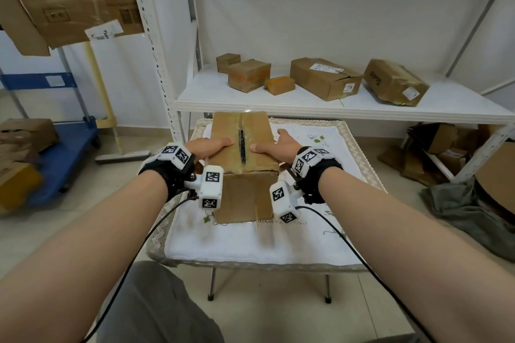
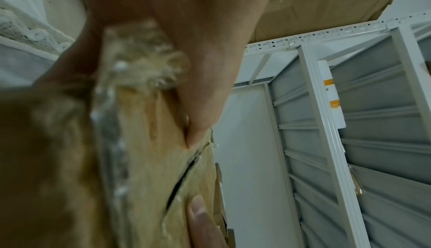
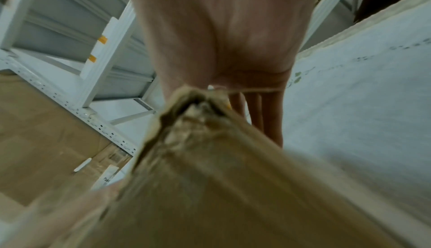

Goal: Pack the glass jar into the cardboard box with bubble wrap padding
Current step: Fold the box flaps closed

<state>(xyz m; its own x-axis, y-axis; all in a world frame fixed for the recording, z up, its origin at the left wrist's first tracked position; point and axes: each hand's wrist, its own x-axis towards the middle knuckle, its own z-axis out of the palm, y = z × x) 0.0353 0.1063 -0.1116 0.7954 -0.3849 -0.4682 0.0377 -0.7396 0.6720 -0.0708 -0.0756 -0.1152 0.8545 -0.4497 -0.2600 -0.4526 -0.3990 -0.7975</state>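
Note:
A brown cardboard box (image 1: 245,192) stands on the small cloth-covered table (image 1: 250,242), its top flaps folded shut with a dark slit along the middle seam. My left hand (image 1: 211,147) lies over the left top edge, thumb pressing the left flap (image 2: 149,160). My right hand (image 1: 278,145) lies over the right top edge, thumb on the right flap and straight fingers (image 3: 268,115) reaching down the box's side (image 3: 210,187). No glass jar or bubble wrap shows in any view; the box's inside is hidden.
Just behind the table, a white shelf (image 1: 334,108) carries several taped cardboard boxes (image 1: 324,78). A blue cart (image 1: 69,147) and more boxes sit on the floor at left. Flattened cardboard and a grey cloth (image 1: 468,211) lie at right.

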